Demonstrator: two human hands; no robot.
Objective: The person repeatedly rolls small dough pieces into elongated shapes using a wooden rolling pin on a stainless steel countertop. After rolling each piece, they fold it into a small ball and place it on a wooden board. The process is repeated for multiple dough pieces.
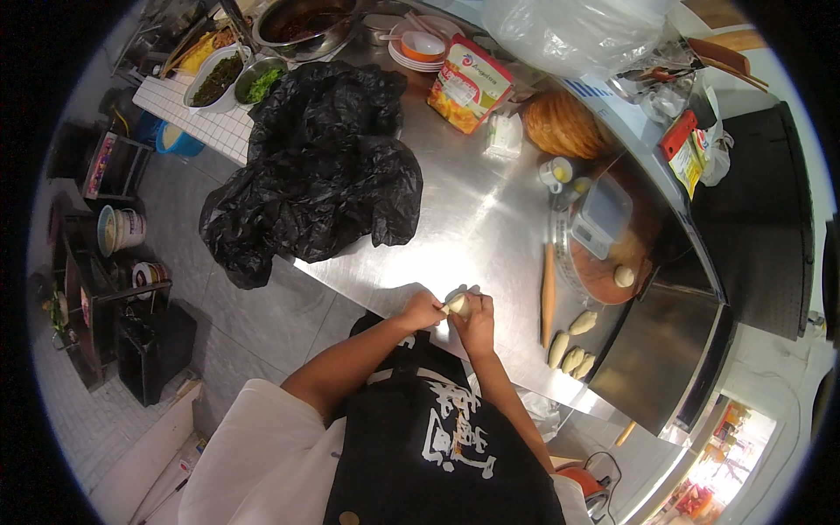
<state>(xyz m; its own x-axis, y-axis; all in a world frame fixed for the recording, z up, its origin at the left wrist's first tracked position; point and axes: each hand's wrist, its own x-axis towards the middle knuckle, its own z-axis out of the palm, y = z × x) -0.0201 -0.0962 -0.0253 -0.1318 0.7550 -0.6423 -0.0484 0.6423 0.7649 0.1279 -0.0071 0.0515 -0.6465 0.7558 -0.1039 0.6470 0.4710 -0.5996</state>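
Near the front edge of a stainless steel table point(459, 216), my right hand point(478, 323) holds a pale piece of dough point(458, 304). My left hand point(423, 310) pinches the dough's left end between thumb and fingers. To the right lies a thin wooden rolling pin point(548, 295). Beyond it are several shaped dough pieces point(559, 349), close together on the metal. A round dough ball point(624, 276) rests on a brown round board, beside a digital kitchen scale point(592, 237) with a clear tray on top.
A crumpled black plastic bag point(328, 170) covers the table's left part. Further back stand a yeast packet point(469, 85), stacked plates with an orange bowl point(422, 46), a white cup point(556, 174) and a steel basin point(305, 26). A bowl of dark greens point(218, 79) stands at the far left.
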